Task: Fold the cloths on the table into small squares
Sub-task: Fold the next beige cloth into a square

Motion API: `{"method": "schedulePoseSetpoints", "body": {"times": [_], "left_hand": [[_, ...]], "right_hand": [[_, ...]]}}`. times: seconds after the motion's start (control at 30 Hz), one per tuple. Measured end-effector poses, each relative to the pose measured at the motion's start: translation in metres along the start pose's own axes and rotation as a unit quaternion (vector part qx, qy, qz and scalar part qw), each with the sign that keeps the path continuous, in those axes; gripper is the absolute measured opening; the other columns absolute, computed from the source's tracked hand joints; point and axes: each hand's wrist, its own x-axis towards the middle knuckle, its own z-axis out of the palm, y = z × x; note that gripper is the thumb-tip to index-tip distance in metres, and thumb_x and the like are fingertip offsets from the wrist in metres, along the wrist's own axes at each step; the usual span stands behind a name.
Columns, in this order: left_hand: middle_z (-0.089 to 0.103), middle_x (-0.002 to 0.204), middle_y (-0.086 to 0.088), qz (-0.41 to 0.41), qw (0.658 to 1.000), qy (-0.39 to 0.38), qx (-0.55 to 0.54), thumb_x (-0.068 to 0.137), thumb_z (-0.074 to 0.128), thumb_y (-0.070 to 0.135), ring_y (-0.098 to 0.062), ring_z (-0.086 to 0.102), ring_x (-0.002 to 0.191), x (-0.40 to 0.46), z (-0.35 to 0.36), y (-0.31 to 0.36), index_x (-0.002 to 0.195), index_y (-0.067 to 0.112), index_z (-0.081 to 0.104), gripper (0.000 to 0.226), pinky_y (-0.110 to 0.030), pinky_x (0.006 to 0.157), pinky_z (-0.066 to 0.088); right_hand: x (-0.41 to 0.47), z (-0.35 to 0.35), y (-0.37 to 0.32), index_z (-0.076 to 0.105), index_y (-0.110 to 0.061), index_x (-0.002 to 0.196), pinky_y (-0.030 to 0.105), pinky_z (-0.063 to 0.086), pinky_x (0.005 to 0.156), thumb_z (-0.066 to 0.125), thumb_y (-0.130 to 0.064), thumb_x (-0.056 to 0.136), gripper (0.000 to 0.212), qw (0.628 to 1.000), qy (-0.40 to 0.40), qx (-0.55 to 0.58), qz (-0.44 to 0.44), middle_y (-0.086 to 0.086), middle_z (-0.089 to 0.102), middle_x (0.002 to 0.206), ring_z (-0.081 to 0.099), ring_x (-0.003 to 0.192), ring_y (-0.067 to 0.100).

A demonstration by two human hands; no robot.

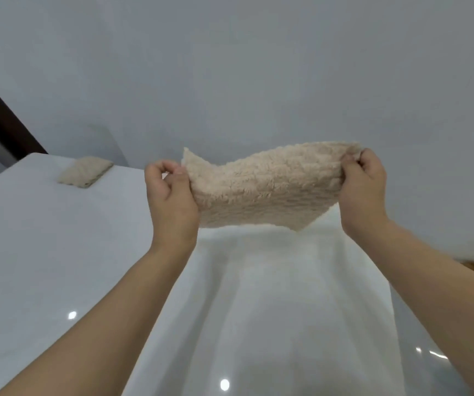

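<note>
A fluffy beige fleece cloth [261, 190] is held above the glossy white worktop [44, 252], pinched by the left hand [170, 192] at 9 o'clock and the right hand [364, 187] at 3 o'clock. It should be kept taut, then laid flat with edges matched.

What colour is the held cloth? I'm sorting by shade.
Pale beige, fluffy cloth, plain with no pattern, seen in the head view.

Cloth [261, 190] in my hands, frame centre: beige, fluffy, matt pile. Folded cloth [85, 171], upper left: same nubby fleece. Tabletop [44, 252]: white, smooth, glossy, with light reflections.
</note>
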Motion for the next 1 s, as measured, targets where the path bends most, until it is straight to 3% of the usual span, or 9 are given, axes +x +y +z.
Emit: {"method": "schedulePoseSetpoints", "body": {"times": [0.07,0.17,0.23,0.33,0.43,0.6,0.73,0.8,1.0], "left_hand": [[0.04,0.067,0.002,-0.007,0.999,-0.038,0.006,0.098,0.045,0.014,-0.009,0.038,0.059,-0.018,-0.01,-0.011,0.097,0.026,0.049,0.012,-0.022,0.053,0.036],[0.041,0.067,-0.002,-0.082,0.982,-0.151,0.08,0.095,0.048,0.007,-0.01,0.041,0.057,-0.058,-0.024,-0.055,0.113,0.026,0.05,0.026,-0.02,0.05,0.038],[0.049,0.071,0.003,-0.153,0.944,-0.219,0.192,0.092,0.048,0.008,-0.009,0.047,0.056,-0.083,-0.038,-0.094,0.112,0.031,0.053,0.031,-0.024,0.051,0.043],[0.061,0.077,0.003,-0.204,0.881,-0.268,0.333,0.089,0.046,0.011,-0.01,0.054,0.061,-0.1,-0.056,-0.136,0.092,0.026,0.058,0.019,-0.031,0.058,0.048],[0.061,0.07,-0.002,-0.156,0.892,-0.221,0.362,0.096,0.042,0.016,-0.012,0.05,0.057,-0.091,-0.057,-0.149,0.079,0.012,0.054,0.02,-0.036,0.056,0.045],[0.054,0.066,0.0,-0.121,0.923,-0.092,0.354,0.093,0.038,0.013,-0.015,0.046,0.056,-0.042,-0.04,-0.161,0.078,0.017,0.044,0.017,-0.032,0.051,0.036],[0.051,0.075,0.001,-0.026,0.879,-0.102,0.466,0.082,0.04,0.014,-0.021,0.047,0.068,-0.027,-0.041,-0.198,0.079,0.016,0.046,0.008,-0.036,0.061,0.039],[0.047,0.077,0.002,0.027,0.85,-0.1,0.517,0.081,0.032,0.021,-0.02,0.042,0.069,-0.03,-0.044,-0.214,0.08,0.016,0.048,0.016,-0.036,0.064,0.038],[0.05,0.094,0.002,0.055,0.853,-0.084,0.512,0.088,0.043,0.026,-0.018,0.04,0.08,-0.03,-0.046,-0.223,0.089,0.016,0.055,0.016,-0.035,0.071,0.04]], "right_hand": [[-0.012,0.002,0.002,0.038,-0.018,0.066,0.017,0.032,0.051,0.041,-0.003,0.093,0.031,1.0,-0.012,-0.017,-0.019,-0.011,0.039,0.062,0.036,0.055,0.002],[-0.037,-0.008,0.043,0.041,-0.014,0.066,0.02,0.034,0.049,0.04,-0.015,0.097,0.031,0.981,-0.084,-0.173,-0.017,-0.005,0.042,0.061,0.038,0.053,0.005],[-0.052,-0.021,0.08,0.043,-0.009,0.073,0.034,0.038,0.053,0.038,-0.024,0.097,0.028,0.933,-0.151,-0.328,0.01,0.002,0.049,0.064,0.044,0.056,0.016],[-0.063,-0.025,0.128,0.046,-0.015,0.085,0.04,0.047,0.062,0.032,-0.032,0.1,0.027,0.854,-0.229,-0.468,0.02,0.003,0.059,0.072,0.055,0.064,0.021],[-0.058,-0.005,0.152,0.048,-0.017,0.098,0.036,0.044,0.065,0.028,-0.033,0.102,0.026,0.85,-0.232,-0.472,-0.03,0.0,0.059,0.082,0.056,0.073,0.019],[-0.02,0.043,0.176,0.05,-0.011,0.091,0.036,0.041,0.065,0.03,-0.022,0.101,0.025,0.853,-0.171,-0.487,-0.081,0.003,0.054,0.084,0.051,0.075,0.022],[-0.014,0.046,0.21,0.055,0.0,0.093,0.038,0.036,0.066,0.043,-0.004,0.092,0.013,0.793,-0.118,-0.584,-0.123,0.018,0.056,0.089,0.049,0.077,0.033],[-0.017,0.048,0.216,0.055,0.001,0.091,0.039,0.033,0.066,0.048,0.001,0.087,0.009,0.782,-0.092,-0.6,-0.138,0.021,0.054,0.088,0.047,0.077,0.035],[-0.018,0.048,0.214,0.056,-0.003,0.098,0.041,0.034,0.071,0.048,-0.003,0.083,0.016,0.773,-0.09,-0.614,-0.13,0.018,0.053,0.098,0.045,0.083,0.035]]}}
